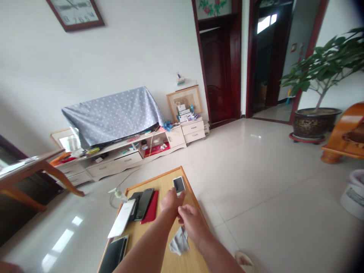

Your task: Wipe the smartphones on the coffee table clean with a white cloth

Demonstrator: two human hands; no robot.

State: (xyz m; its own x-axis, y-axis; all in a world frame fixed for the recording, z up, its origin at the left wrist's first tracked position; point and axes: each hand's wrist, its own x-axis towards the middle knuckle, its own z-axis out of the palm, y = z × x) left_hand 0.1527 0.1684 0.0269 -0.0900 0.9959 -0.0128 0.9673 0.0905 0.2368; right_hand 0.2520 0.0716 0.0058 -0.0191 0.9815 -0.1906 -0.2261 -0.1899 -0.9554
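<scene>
My left hand (170, 201) reaches over the wooden table (166, 178), with finger and thumb at the near end of a white smartphone (179, 184) with a dark screen. Just behind it, my right hand (192, 222) is closed, its fingers curled in. A crumpled grey cloth (179, 242) extends from under those fingers; the exact grip is hidden. Left of my hands lie a black smartphone (145, 203), a red flat case (152, 208) and a white tablet-like device (123, 219). Nearer me is a dark-screened tablet (113, 254).
A pump bottle (118, 194) stands by the table's left edge. Beyond are a low white cabinet (127, 160) and a cloth-covered screen (113, 113). A potted plant (311, 121) and a white bucket (354, 195) stand right, a wooden table (51, 167) left.
</scene>
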